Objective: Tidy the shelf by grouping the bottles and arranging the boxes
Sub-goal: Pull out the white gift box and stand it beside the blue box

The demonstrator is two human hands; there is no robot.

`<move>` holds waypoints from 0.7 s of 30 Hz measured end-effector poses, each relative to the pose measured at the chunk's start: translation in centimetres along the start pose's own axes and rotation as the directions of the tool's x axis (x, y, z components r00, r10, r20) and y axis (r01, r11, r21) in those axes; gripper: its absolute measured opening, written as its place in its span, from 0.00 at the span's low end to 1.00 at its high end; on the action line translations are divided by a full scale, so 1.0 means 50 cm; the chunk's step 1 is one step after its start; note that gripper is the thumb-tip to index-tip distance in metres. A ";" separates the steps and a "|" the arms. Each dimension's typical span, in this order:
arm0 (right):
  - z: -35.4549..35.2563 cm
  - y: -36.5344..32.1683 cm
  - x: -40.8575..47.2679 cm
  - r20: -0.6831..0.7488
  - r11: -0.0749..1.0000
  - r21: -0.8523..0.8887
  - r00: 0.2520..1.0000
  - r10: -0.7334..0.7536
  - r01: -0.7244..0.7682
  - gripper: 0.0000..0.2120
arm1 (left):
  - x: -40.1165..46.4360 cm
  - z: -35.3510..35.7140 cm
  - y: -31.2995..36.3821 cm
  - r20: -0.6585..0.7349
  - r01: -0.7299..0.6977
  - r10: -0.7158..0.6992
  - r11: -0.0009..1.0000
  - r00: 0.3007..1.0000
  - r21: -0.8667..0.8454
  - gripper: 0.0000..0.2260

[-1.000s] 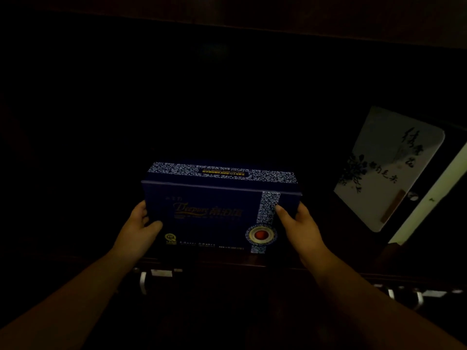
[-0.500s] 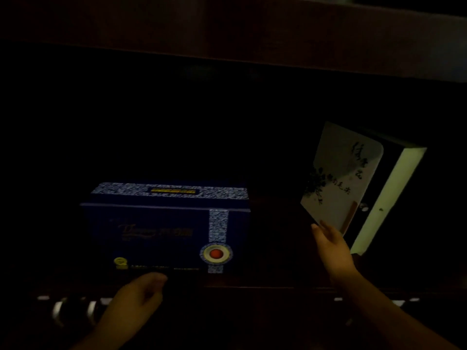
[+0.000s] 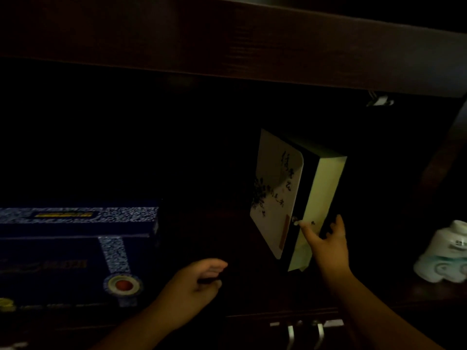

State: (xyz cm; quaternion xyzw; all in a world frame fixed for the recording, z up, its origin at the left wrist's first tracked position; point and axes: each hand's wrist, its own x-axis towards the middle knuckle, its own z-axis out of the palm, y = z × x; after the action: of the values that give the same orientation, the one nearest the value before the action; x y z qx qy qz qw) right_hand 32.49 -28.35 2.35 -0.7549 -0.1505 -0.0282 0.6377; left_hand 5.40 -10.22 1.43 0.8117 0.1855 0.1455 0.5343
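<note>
Fingers of the right hand [image 3: 328, 246] clasp the glossy white box [image 3: 274, 195]; left hand [image 3: 194, 281] fingers loosely spread, empty.

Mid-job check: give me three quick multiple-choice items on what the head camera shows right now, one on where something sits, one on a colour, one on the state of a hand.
1. Where is the blue box relative to the white box?
A. To its left on the shelf
B. Stacked on top of it
C. To its right

2. What colour is the round emblem's centre on the blue box's front?
A. Green
B. Red
C. Black

3. What is the right hand doing?
A. Resting on the blue box
B. Touching the tilted white box at its lower right edge
C. Holding the white ceramic bottle

Answers:
1 A: the blue box lies at the left edge of the view, with a dark gap between the boxes.
2 B: a red dot sits inside a pale ring.
3 B: its fingers lie against the white box's side, while the left hand hangs open and empty.
</note>
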 end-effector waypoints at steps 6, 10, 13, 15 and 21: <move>0.016 0.006 0.058 0.066 0.997 -0.077 0.997 -0.027 0.033 0.61 | 0.019 0.018 -0.015 0.007 0.039 -0.039 0.999 0.999 0.032 0.15; 0.030 0.011 0.079 0.022 0.998 -0.055 0.999 -0.034 0.035 0.58 | 0.021 -0.001 -0.031 -0.013 0.064 -0.064 0.998 0.998 0.023 0.15; 0.036 0.020 0.085 0.000 0.998 -0.052 1.000 -0.028 0.028 0.54 | 0.019 -0.015 -0.041 -0.023 0.080 -0.080 0.997 0.997 0.000 0.15; 0.036 0.023 0.088 0.000 0.998 -0.055 0.999 -0.039 0.039 0.54 | 0.021 -0.023 -0.045 -0.043 0.087 -0.087 0.996 0.995 -0.017 0.15; 0.025 0.026 0.090 0.045 0.997 -0.038 0.997 -0.067 0.069 0.47 | 0.044 -0.031 -0.035 -0.075 0.055 -0.054 0.998 0.996 0.012 0.16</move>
State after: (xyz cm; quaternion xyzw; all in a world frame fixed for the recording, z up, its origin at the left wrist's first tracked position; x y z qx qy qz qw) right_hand 36.93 -26.45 1.94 -0.7623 -0.1893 -0.0365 0.6179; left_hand 6.42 -7.34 0.47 0.8039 0.2286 0.1598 0.5253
